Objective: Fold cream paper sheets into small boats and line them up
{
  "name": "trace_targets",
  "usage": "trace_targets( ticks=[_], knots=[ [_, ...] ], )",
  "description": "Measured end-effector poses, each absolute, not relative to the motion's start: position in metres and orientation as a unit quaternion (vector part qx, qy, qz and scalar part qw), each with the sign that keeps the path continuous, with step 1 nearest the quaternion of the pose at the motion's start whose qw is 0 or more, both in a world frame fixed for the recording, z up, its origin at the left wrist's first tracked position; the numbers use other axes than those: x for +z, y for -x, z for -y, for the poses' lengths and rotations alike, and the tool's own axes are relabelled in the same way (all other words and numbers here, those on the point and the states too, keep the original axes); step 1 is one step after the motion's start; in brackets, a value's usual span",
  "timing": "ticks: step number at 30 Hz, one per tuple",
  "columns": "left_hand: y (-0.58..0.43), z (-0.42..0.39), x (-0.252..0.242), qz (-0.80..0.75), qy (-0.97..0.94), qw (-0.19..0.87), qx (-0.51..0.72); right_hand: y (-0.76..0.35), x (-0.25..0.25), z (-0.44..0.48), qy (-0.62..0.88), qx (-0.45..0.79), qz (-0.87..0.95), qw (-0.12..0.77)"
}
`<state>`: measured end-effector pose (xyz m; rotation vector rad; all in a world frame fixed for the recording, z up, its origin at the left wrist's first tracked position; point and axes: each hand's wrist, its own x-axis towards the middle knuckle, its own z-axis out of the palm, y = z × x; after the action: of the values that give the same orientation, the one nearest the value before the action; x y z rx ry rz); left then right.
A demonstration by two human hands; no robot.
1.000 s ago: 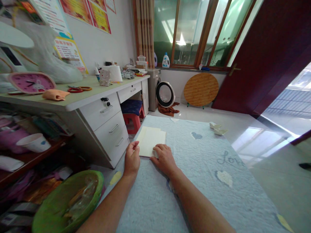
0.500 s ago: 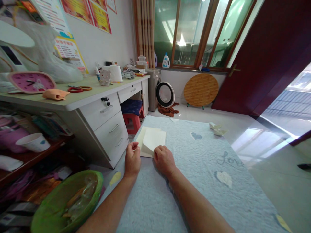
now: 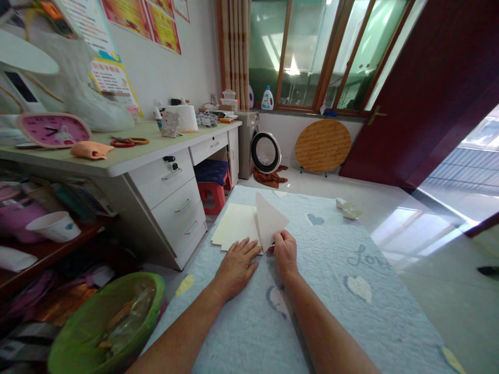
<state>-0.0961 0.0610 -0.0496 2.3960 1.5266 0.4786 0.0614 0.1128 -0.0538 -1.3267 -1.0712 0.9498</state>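
Cloth (image 3: 241,332) in pale blue spreads nearest. On it the left hand (image 3: 237,266) lies flat and spread, reaching onto the near edge of a paper stack (image 3: 237,223); the right hand (image 3: 286,253), mostly closed, pinches a lifted leaf (image 3: 268,219) by its edge. Beyond, to the right, sit folded paper pieces (image 3: 353,213).

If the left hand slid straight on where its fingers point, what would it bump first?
The left hand would probably bump the raised paper that the right hand holds, though depth is hard to judge.
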Motion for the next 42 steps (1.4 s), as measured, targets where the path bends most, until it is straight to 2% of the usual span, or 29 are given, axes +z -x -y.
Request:
trace_targets(
  ticks=[9, 27, 42],
  knots=[
    [0.095, -0.061, -0.048, -0.532, -0.829, 0.107, 0.132, -0.085, -0.060, -0.113, 0.600, 0.412, 0.402, 0.556],
    [0.092, -0.061, -0.049, -0.531, -0.832, 0.080, 0.141, -0.128, -0.061, -0.117, 0.595, 0.444, 0.281, 0.608],
    [0.087, -0.072, -0.044, -0.527, -0.840, 0.035, 0.123, -0.179, -0.039, -0.114, 0.599, 0.456, 0.163, 0.637]
  ],
)
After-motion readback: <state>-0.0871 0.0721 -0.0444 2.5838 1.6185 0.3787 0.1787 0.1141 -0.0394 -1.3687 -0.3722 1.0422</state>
